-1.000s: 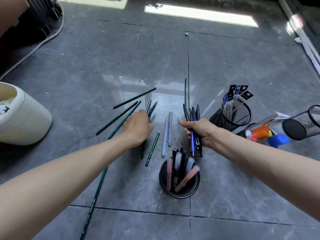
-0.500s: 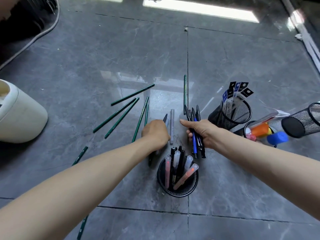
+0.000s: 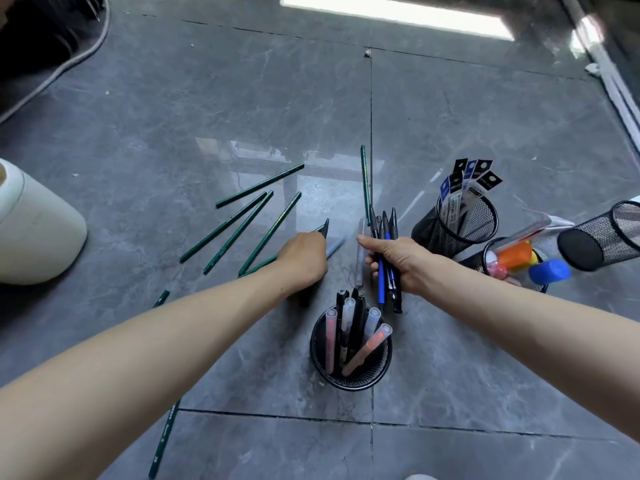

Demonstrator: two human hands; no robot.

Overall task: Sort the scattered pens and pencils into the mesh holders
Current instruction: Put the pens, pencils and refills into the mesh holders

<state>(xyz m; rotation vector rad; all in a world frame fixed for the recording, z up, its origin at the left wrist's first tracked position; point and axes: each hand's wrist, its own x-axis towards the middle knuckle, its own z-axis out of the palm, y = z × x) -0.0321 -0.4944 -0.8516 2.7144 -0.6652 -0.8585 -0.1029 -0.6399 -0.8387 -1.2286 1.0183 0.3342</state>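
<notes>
The left hand [image 3: 304, 259] is curled knuckles-up low over the floor [image 3: 173, 116], closed round a dark pen [image 3: 325, 228] whose tip pokes out on the far side; the right hand [image 3: 401, 263] grips a bundle of pens [image 3: 382, 282], black and blue, thumb stretched leftwards. At the far left stands a cream bin [image 3: 38, 233]; right of it several green pencils [image 3: 239, 226] lie fanned on the tiles, another [image 3: 162, 441] runs beneath the left forearm; a pale blue pen [image 3: 335, 247] shows just past the left hand, and a grey pen [image 3: 360, 265] lies between the two hands; one green pencil [image 3: 364, 181] points away along the tile joint. Near the centre a mesh holder [image 3: 349, 375] stands upright, filled with pens; to the right a second holder [image 3: 433, 233] carries refill packs, a third [image 3: 474, 261] holds coloured markers, and a fourth [image 3: 602, 237] lies on its side.
</notes>
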